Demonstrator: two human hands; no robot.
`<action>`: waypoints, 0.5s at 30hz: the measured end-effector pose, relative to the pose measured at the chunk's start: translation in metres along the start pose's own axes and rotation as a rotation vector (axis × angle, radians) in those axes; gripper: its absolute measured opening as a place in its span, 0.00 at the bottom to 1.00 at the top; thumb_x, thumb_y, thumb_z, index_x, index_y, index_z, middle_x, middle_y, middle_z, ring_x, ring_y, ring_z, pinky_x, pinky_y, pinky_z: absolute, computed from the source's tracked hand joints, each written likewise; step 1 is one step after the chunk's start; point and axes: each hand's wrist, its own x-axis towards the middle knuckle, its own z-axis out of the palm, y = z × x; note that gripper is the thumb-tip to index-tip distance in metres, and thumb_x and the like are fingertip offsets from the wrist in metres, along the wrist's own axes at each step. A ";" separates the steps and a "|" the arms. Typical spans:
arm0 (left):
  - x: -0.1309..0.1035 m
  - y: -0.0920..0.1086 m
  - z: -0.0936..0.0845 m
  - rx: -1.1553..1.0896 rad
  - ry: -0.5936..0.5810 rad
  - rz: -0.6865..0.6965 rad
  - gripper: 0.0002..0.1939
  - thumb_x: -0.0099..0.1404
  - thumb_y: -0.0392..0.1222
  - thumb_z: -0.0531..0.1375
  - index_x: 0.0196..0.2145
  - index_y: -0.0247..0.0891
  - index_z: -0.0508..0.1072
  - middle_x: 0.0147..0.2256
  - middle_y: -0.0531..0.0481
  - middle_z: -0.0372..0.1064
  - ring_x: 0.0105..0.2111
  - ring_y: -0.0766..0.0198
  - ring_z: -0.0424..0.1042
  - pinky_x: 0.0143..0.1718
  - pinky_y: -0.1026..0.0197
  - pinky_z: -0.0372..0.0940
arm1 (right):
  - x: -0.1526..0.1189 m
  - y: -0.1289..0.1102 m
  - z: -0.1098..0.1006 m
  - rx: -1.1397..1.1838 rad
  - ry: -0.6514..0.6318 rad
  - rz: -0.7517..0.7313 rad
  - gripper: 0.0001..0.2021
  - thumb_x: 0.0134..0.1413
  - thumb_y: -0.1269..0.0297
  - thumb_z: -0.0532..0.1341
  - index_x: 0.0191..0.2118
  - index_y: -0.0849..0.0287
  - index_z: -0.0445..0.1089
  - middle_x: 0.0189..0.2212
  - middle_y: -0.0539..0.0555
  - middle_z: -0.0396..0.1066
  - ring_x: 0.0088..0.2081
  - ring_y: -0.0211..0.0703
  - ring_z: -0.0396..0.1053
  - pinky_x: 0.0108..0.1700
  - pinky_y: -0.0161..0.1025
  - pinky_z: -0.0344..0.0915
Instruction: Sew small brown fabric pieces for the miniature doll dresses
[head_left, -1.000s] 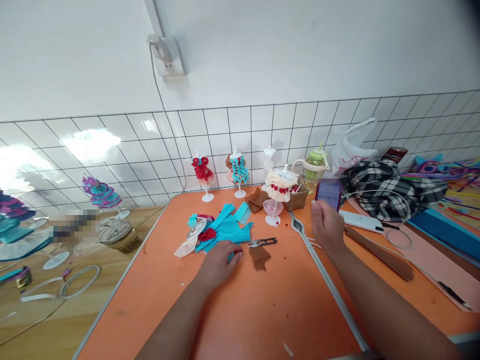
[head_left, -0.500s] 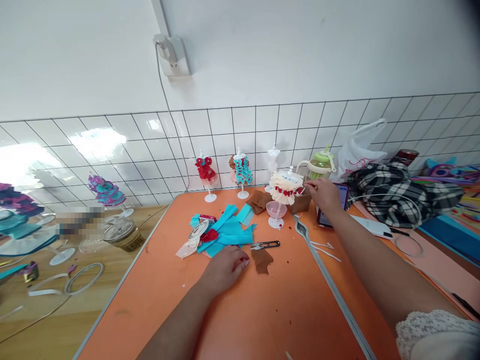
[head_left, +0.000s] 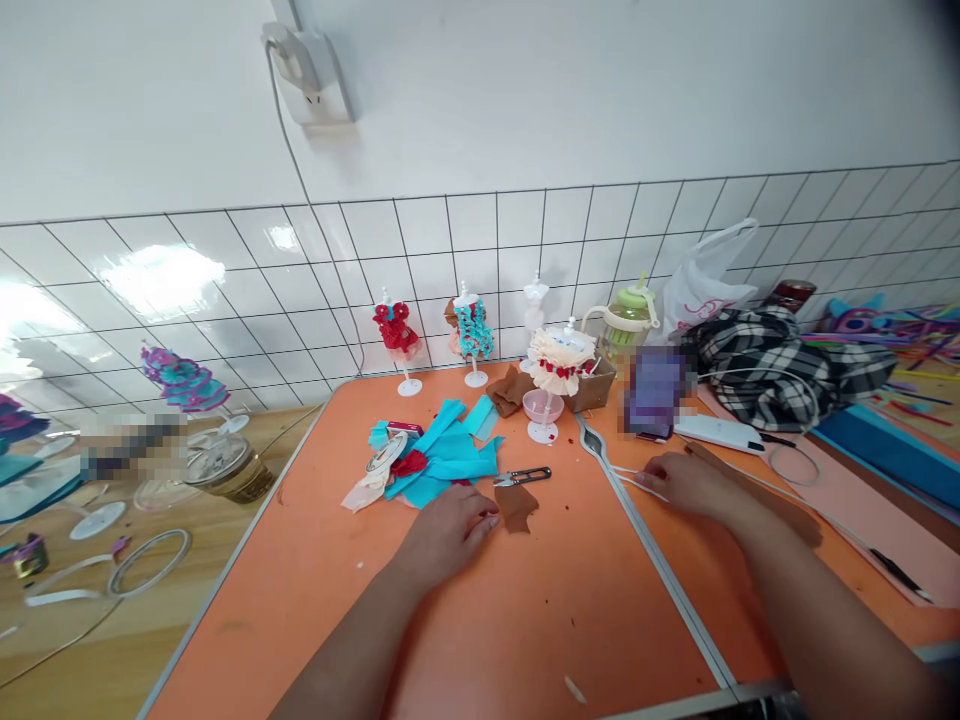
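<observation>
the orange counter carries everything here; take twelve o'clock as toward the tiled wall. blue cloth is heaped at about twelve o'clock from the left hand, its edge so close that i can't tell whether they touch. the left hand's fingers are loosely curled, a little apart from the thumb, with nothing seen between them. the right hand rests palm down near a phone, which stands at about eleven o'clock from it. a brown scrap lies just beside the left fingertips at three o'clock, and black-handled snips sit at one o'clock, long axis roughly nine to three. smallest are the thin white strips: they reach off at nine to ten o'clock from the right fingers, one nearly level, one slanting ten to four. the right hand is clearly nearer; whether its bent fingers pinch a strip or merely touch it, i cannot tell.
</observation>
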 end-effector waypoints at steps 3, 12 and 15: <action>-0.001 0.000 0.000 -0.006 0.008 -0.005 0.15 0.67 0.48 0.48 0.39 0.44 0.73 0.37 0.49 0.71 0.40 0.59 0.67 0.38 0.60 0.61 | 0.000 -0.006 0.013 -0.004 -0.061 0.012 0.17 0.52 0.50 0.54 0.29 0.59 0.69 0.32 0.56 0.70 0.33 0.44 0.68 0.28 0.35 0.54; -0.001 -0.006 0.001 0.022 -0.008 0.001 0.15 0.67 0.47 0.48 0.40 0.44 0.73 0.38 0.49 0.72 0.40 0.59 0.67 0.38 0.60 0.61 | 0.005 -0.018 0.017 0.111 -0.192 0.097 0.12 0.47 0.54 0.57 0.27 0.58 0.66 0.28 0.54 0.70 0.29 0.41 0.67 0.26 0.34 0.54; -0.001 -0.005 0.002 0.024 -0.007 0.010 0.15 0.67 0.47 0.48 0.41 0.44 0.73 0.38 0.49 0.72 0.41 0.59 0.67 0.39 0.59 0.61 | 0.010 -0.015 0.019 0.192 -0.227 0.152 0.16 0.48 0.50 0.56 0.28 0.59 0.67 0.23 0.53 0.70 0.25 0.40 0.66 0.24 0.34 0.53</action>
